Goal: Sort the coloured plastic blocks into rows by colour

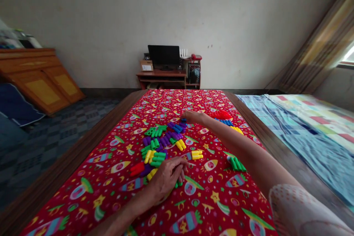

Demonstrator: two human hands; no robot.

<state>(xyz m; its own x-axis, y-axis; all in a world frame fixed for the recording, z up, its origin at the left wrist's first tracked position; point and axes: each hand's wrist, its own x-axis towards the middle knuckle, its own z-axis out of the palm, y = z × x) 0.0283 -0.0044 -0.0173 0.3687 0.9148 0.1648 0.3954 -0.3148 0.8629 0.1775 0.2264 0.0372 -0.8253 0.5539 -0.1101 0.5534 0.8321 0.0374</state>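
My left hand rests low over the red printed cloth, fingers loosely bent and pointing right. Partly hidden under its fingertips is a green tube-shaped plastic block. Farther off, my right hand reaches across with fingers pinched down around a blue plastic block, mostly covered by the hand. Between the hands lies a loose pile of tube-shaped blocks: purple blocks, green blocks, a yellow block and a red block. Another yellow block sits apart, right of the pile.
Green blocks lie beneath my right forearm. Beyond it are red blocks, blue blocks and yellow blocks. The cloth covers a brown wooden table. A bed adjoins on the right; a computer desk stands ahead.
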